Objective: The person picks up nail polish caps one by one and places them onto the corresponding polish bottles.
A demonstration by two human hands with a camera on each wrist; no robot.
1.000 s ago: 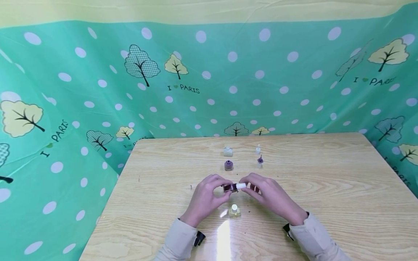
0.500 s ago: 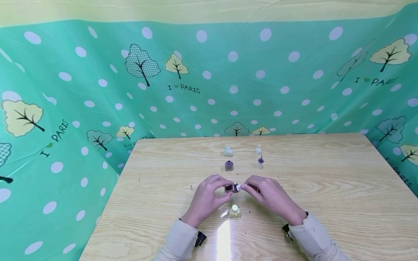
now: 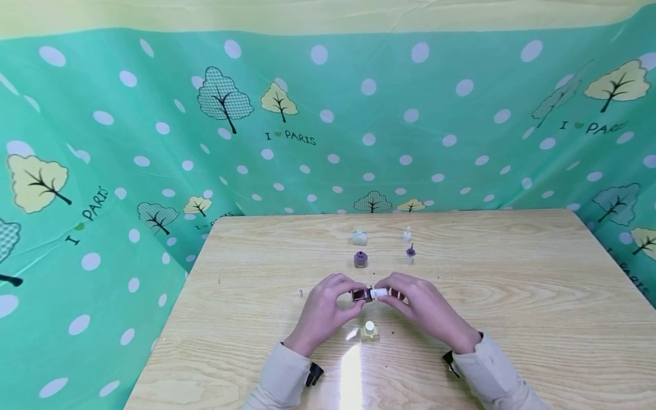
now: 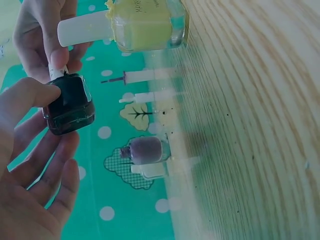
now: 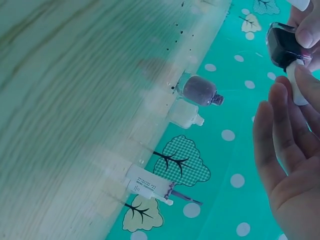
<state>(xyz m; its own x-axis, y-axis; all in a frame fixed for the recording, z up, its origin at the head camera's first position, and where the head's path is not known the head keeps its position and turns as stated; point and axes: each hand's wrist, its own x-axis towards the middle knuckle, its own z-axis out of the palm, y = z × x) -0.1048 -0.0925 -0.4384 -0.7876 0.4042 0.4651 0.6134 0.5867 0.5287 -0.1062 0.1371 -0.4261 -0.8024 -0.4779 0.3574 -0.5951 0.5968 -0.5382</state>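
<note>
My left hand grips a small dark red nail polish bottle by its glass sides, tipped sideways above the table. At its neck, the thumb and fingers of my right hand pinch the white cap, which sits in line with the bottle. In the left wrist view the thumb presses the dark glass, and the right fingertips cover most of the cap. Closer to my body, between the wrists, stands a yellow nail polish bottle with its white cap on.
Beyond the hands stand an uncapped purple polish bottle and an uncapped whitish bottle. To their right, a purple-stained brush cap and a white brush cap stand brush up. A patterned green curtain hangs behind the wooden table.
The right fingers drew back over the cap half a second ago and now grip it again with more white showing. A printed side of the cap has come into view. The bottle stays nearly in place.
</note>
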